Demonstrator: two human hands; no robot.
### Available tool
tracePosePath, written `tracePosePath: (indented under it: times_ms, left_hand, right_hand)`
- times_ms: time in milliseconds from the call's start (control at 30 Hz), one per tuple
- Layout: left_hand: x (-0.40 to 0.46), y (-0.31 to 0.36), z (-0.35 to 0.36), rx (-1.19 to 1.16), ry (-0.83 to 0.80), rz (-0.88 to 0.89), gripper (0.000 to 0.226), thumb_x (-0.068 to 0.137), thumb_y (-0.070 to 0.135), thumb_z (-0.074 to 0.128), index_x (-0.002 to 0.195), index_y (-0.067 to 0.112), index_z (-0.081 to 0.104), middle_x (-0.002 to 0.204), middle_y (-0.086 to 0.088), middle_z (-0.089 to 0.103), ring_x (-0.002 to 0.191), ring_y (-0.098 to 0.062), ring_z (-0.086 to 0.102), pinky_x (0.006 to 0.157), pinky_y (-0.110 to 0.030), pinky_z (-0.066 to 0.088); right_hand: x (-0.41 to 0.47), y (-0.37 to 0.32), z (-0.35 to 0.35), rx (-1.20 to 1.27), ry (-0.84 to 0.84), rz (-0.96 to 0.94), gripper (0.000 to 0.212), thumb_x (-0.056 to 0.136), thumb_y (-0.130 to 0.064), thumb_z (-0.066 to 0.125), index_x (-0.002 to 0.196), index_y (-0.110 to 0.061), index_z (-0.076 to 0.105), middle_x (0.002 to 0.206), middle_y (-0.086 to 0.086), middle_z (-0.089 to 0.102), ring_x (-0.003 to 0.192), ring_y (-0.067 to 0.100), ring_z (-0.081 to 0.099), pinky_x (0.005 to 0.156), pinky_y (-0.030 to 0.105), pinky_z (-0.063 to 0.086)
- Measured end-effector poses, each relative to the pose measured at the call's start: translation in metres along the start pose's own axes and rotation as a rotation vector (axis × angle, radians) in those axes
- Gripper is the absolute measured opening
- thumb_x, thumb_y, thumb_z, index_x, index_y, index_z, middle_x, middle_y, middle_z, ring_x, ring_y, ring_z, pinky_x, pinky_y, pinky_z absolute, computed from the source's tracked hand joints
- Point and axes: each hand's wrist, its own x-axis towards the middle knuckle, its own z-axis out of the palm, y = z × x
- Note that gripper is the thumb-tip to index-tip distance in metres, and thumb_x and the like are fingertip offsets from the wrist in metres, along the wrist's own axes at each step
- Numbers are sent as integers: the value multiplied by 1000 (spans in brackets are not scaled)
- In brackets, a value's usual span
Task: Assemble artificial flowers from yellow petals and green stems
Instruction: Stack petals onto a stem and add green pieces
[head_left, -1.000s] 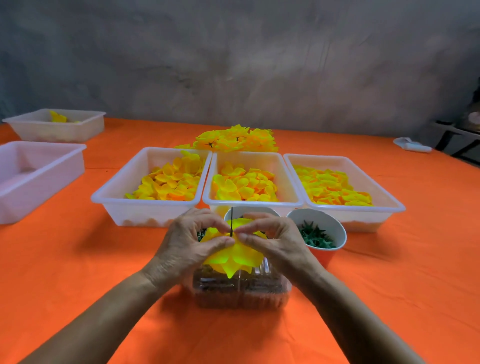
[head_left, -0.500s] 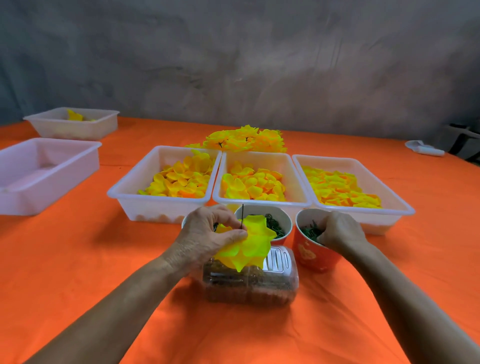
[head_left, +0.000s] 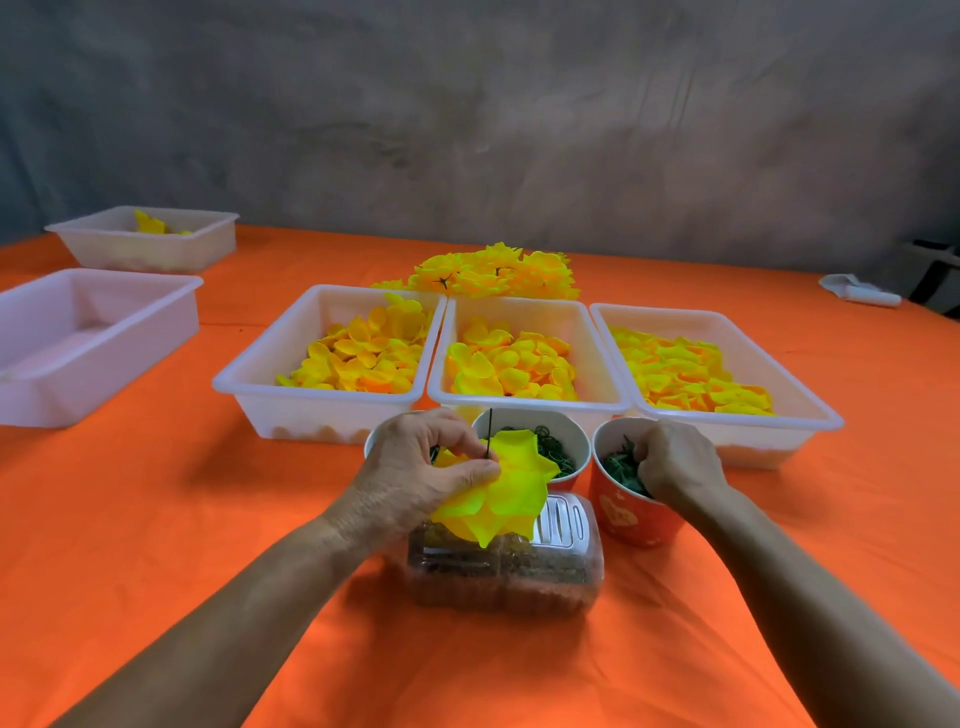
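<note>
The right hand's (head_left: 678, 460) fingertips are buried in the red cup (head_left: 631, 514), so its grip on the green pieces cannot be told. The left hand (head_left: 421, 467) hides a third cup (head_left: 373, 441). The pink tray (head_left: 98, 338) runs off the left edge.

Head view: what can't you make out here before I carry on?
- Right hand fingertips: buried in the red cup; whether they hold a green piece is hidden.
- Third cup: behind the left hand.
- Clear box contents: blurred brown.
- Stem below the flower: covered by petals.
</note>
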Motion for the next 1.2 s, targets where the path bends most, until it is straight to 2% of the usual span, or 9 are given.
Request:
tracePosePath:
  times_ms: [200, 333, 467, 600, 700, 767, 900, 1033, 1200]
  left_hand:
    - [0, 0, 0, 1, -12, 1, 8, 68, 12, 82, 71, 13, 74, 82, -1, 68, 91, -23, 63, 88, -39, 47]
    - [0, 0, -1, -6, -21, 4, 10, 69, 13, 81, 69, 19, 73, 80, 0, 67, 91, -26, 62, 87, -41, 46]
    - [0, 0, -1, -12, -23, 7, 11, 69, 13, 81, 68, 19, 72, 79, 2, 67, 91, -23, 63, 89, -44, 46]
    - [0, -1, 0, -11, -26, 19, 9, 69, 11, 81, 68, 14, 72, 76, 3, 66, 85, -18, 62, 86, -39, 47]
    - [0, -1, 0, -22, -20, 26, 11, 70, 10, 81, 67, 15, 71, 75, 5, 65, 82, -18, 62, 83, -38, 47]
    - [-1, -2, 0, -24, -18, 31, 11, 70, 10, 81, 67, 15, 71, 74, 5, 65, 81, -18, 62, 82, -35, 47]
    - [0, -2, 1, -22, -15, 42, 12, 69, 9, 81, 67, 16, 71, 74, 8, 64, 79, -14, 62, 80, -28, 45]
    - [0, -3, 1, -15, -6, 51, 14, 69, 9, 81, 66, 18, 71, 73, 6, 65, 78, -16, 62, 79, -30, 46]
    - [-1, 0, 0, -13, -2, 47, 14, 69, 10, 81, 67, 20, 71, 74, 5, 66, 79, -16, 62, 80, -35, 47]
  right_hand:
    - [0, 4, -6, 302, 62, 93, 13, 78, -5, 63, 73, -8, 74, 82, 20, 71, 87, 35, 63, 73, 34, 46]
    - [-3, 6, -12, 555, 31, 170, 24, 72, 0, 61, 54, -15, 63, 62, 14, 69, 72, 26, 66, 69, 37, 53]
    - [-7, 6, -13, 700, 74, 198, 18, 69, 1, 64, 58, -12, 60, 57, 11, 67, 71, 27, 69, 67, 41, 53]
    - [-9, 8, -11, 795, 113, 175, 20, 66, 4, 67, 58, -13, 60, 61, 13, 66, 67, 30, 66, 56, 27, 45]
    - [-11, 9, -13, 928, 121, 152, 23, 72, 7, 63, 72, -16, 64, 71, 11, 68, 51, 17, 63, 39, 14, 38]
    - [-12, 9, -13, 977, 121, 154, 29, 76, 8, 59, 74, -20, 66, 68, 6, 68, 47, 11, 63, 35, 11, 35]
    - [-14, 10, -13, 1034, 129, 175, 32, 77, 8, 57, 65, -20, 68, 49, 0, 64, 46, 9, 65, 32, 13, 32]
    - [-14, 10, -14, 1087, 107, 176, 27, 80, 7, 59, 68, -17, 68, 57, 5, 66, 48, 9, 66, 33, 14, 32]
    - [-24, -3, -30, 1127, 150, 57, 14, 81, 3, 62, 80, -7, 71, 50, 0, 66, 50, 8, 66, 37, 14, 37]
